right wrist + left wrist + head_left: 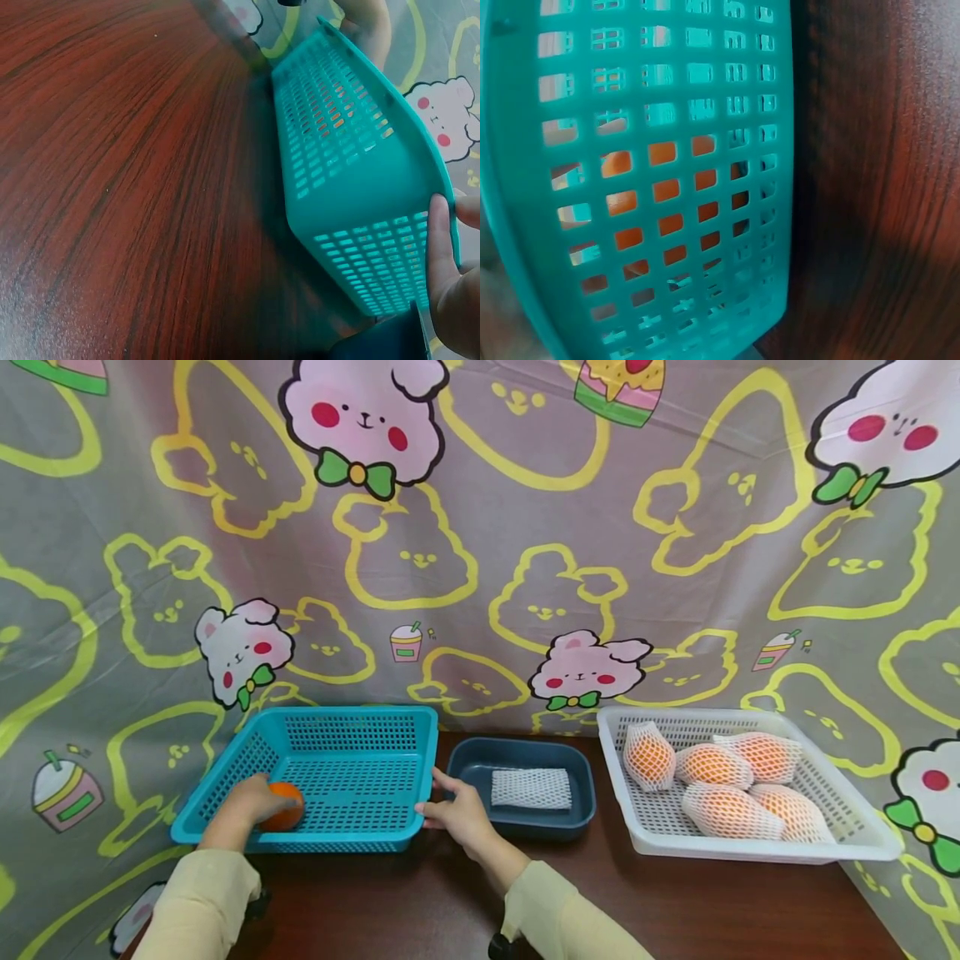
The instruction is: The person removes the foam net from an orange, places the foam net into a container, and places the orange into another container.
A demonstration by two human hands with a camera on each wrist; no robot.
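My left hand (250, 800) reaches over the front left of the turquoise basket (352, 837) and holds an orange (294, 814) low inside it. Through the slotted wall in the left wrist view, parts of the orange (667, 190) and some fingers show; the full grip is hidden. At the basket's right end, my right hand (467, 817) grips the rim. The right wrist view shows its thumb (439, 232) against the outer wall and another finger by the rim.
A dark blue tray (521, 833) with a flattened white foam net (531, 788) stands beside the basket. To the right, a white basket (637, 837) holds several net-wrapped fruits (714, 766). A patterned curtain (480, 527) hangs behind, and the brown table (360, 902) lies in front.
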